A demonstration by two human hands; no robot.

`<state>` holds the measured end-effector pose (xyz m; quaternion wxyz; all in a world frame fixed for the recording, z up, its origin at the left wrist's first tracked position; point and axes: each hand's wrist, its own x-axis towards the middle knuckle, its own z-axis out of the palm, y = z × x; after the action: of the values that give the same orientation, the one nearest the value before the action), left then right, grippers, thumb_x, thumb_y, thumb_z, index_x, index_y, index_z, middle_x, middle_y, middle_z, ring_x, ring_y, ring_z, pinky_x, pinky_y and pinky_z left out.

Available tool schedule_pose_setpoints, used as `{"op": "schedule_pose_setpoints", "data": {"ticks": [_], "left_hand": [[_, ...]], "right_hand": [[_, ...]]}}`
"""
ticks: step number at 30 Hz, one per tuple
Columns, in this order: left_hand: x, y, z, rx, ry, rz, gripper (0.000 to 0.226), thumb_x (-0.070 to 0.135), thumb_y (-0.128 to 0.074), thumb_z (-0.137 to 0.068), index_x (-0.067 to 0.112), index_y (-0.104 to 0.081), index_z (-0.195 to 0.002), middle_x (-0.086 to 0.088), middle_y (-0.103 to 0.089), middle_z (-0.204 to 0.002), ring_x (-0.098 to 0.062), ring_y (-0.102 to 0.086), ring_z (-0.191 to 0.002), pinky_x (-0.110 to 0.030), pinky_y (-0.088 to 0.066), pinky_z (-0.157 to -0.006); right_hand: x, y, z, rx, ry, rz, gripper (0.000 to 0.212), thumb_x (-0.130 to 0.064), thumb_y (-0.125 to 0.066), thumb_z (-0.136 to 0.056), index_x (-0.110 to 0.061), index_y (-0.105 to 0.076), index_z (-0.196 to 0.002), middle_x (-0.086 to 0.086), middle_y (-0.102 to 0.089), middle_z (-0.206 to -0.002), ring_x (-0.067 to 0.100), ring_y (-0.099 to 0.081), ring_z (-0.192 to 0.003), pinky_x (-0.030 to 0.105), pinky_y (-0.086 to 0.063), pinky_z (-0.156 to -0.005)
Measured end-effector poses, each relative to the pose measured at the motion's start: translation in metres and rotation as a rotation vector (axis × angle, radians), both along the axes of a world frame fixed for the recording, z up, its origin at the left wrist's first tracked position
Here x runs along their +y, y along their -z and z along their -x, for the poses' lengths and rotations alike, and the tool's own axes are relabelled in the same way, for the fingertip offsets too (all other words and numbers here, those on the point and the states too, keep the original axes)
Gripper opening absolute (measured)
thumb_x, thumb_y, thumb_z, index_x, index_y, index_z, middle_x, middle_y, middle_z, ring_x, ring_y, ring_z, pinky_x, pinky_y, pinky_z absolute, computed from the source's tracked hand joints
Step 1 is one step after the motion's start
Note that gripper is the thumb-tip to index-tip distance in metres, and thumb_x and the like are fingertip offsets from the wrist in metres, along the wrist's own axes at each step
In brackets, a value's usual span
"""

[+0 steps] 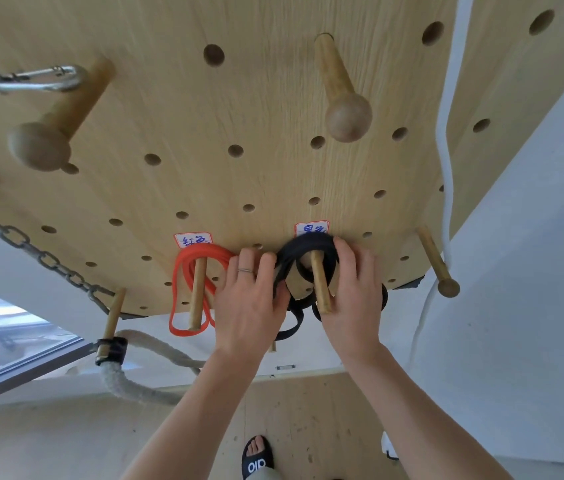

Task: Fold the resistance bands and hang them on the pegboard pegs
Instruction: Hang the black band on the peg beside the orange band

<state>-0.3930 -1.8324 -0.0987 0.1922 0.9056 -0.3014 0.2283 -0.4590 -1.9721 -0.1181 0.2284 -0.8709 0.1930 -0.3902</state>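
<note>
From the head view we see the black resistance band (308, 251) looped in several coils around a plain wooden peg (320, 284) low on the pegboard (266, 98), its loose folds drooping below the board's lower edge. Our left hand (251, 303) holds the band's left side with fingers curled against the coils; a ring sits on one finger. Our right hand (351, 296) curls round the band's right side, fingertips up against the board. A small label (311, 229) with handwritten characters sits just above the band.

Just to the left, a red resistance band (192, 289) hangs folded over its own peg (196, 294), under a similar label (193, 240). It lies just beside our left hand.

Higher up, two knob-ended pegs (339, 95) jut out of the board; the left one (55, 123) carries a metal carabiner (38, 81). A dark chain (41, 254) runs diagonally along the left edge, and a thick pale rope (142, 368) with a black wrapped end hangs from a lower peg. Another knobbed peg (436, 263) stands at the right, near a white cord (447, 116) trailing down.

The board is light wood drilled with round holes. Below it are a white wall, a wooden floor, a window at the left, and a foot in a black slide sandal (256, 459).
</note>
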Motion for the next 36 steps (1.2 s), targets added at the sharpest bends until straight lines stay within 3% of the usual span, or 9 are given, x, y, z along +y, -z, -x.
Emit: {"op": "schedule_pose_setpoints", "data": {"ticks": [6, 8, 13, 16, 21, 24, 27, 30, 36], "left_hand": [[-0.003, -0.005, -0.003, 0.021, 0.024, -0.046, 0.031, 0.000, -0.069, -0.073, 0.011, -0.050, -0.095, -0.009, -0.061, -0.098, -0.029, -0.059, -0.073, -0.032, -0.041, -0.038], [0.001, -0.008, -0.006, -0.008, 0.024, -0.051, 0.032, 0.001, -0.068, -0.073, 0.011, -0.049, -0.096, -0.009, -0.059, -0.095, -0.028, -0.059, -0.075, -0.032, -0.041, -0.039], [0.001, -0.006, -0.007, 0.009, 0.028, -0.117, 0.045, 0.001, -0.077, -0.067, 0.012, -0.048, -0.100, -0.012, -0.062, -0.100, -0.031, -0.062, -0.077, -0.038, -0.051, -0.049], [-0.003, -0.001, -0.004, 0.059, 0.029, -0.151, 0.051, 0.003, -0.079, -0.065, 0.014, -0.044, -0.099, -0.015, -0.065, -0.111, -0.031, -0.064, -0.082, -0.034, -0.048, -0.046], [-0.007, 0.002, -0.003, 0.130, 0.014, -0.082, 0.052, 0.003, -0.078, -0.063, 0.017, -0.038, -0.095, -0.009, -0.062, -0.103, -0.030, -0.061, -0.078, -0.031, -0.043, -0.043], [-0.001, 0.000, -0.008, 0.049, 0.013, -0.098, 0.047, 0.001, -0.077, -0.064, 0.013, -0.044, -0.095, -0.008, -0.059, -0.096, -0.028, -0.058, -0.077, -0.030, -0.039, -0.043], [0.004, -0.004, -0.011, -0.049, 0.013, -0.088, 0.035, 0.001, -0.071, -0.069, 0.008, -0.053, -0.097, -0.011, -0.058, -0.093, -0.030, -0.057, -0.075, -0.037, -0.046, -0.049], [0.006, -0.004, -0.011, -0.077, 0.002, -0.098, 0.037, -0.002, -0.072, -0.068, 0.009, -0.054, -0.099, -0.011, -0.058, -0.092, -0.029, -0.056, -0.073, -0.039, -0.050, -0.055], [0.018, 0.005, -0.008, -0.019, 0.006, -0.079, 0.034, 0.001, -0.078, -0.072, 0.008, -0.052, -0.094, -0.012, -0.058, -0.089, -0.027, -0.057, -0.061, -0.035, -0.050, -0.043]], "right_hand": [[0.002, 0.008, -0.006, -0.026, 0.042, 0.011, 0.038, -0.015, -0.057, -0.092, -0.003, -0.055, -0.128, 0.015, -0.057, -0.112, 0.035, -0.056, -0.095, 0.047, -0.053, -0.077], [-0.001, 0.011, -0.009, -0.033, 0.068, 0.042, 0.036, -0.004, -0.067, -0.088, 0.000, -0.060, -0.123, 0.016, -0.059, -0.110, 0.034, -0.056, -0.093, 0.046, -0.053, -0.076], [-0.012, 0.015, -0.013, -0.022, 0.067, 0.109, 0.033, 0.000, -0.073, -0.084, 0.001, -0.064, -0.116, 0.016, -0.063, -0.111, 0.032, -0.056, -0.093, 0.042, -0.052, -0.077], [-0.014, 0.015, -0.012, -0.009, 0.058, 0.091, 0.038, 0.004, -0.074, -0.080, -0.001, -0.062, -0.116, 0.014, -0.062, -0.113, 0.031, -0.055, -0.096, 0.038, -0.050, -0.077], [-0.012, 0.013, -0.010, 0.010, 0.023, 0.051, 0.037, 0.002, -0.072, -0.083, -0.001, -0.058, -0.118, 0.015, -0.060, -0.117, 0.032, -0.053, -0.100, 0.037, -0.049, -0.079], [-0.013, 0.013, -0.010, 0.007, 0.022, 0.054, 0.038, 0.004, -0.071, -0.082, -0.001, -0.058, -0.117, 0.015, -0.060, -0.116, 0.030, -0.052, -0.100, 0.038, -0.050, -0.078], [-0.015, 0.014, -0.011, 0.011, 0.029, 0.045, 0.038, 0.004, -0.072, -0.082, -0.002, -0.058, -0.117, 0.013, -0.060, -0.116, 0.029, -0.052, -0.101, 0.038, -0.052, -0.077], [-0.016, 0.015, -0.012, 0.012, 0.027, 0.041, 0.039, 0.006, -0.071, -0.080, -0.003, -0.057, -0.116, 0.013, -0.060, -0.115, 0.028, -0.051, -0.101, 0.039, -0.053, -0.077], [-0.015, 0.016, -0.014, -0.001, 0.015, 0.039, 0.048, 0.008, -0.071, -0.078, -0.007, -0.050, -0.118, 0.013, -0.056, -0.114, 0.029, -0.051, -0.098, 0.038, -0.053, -0.068]]}}
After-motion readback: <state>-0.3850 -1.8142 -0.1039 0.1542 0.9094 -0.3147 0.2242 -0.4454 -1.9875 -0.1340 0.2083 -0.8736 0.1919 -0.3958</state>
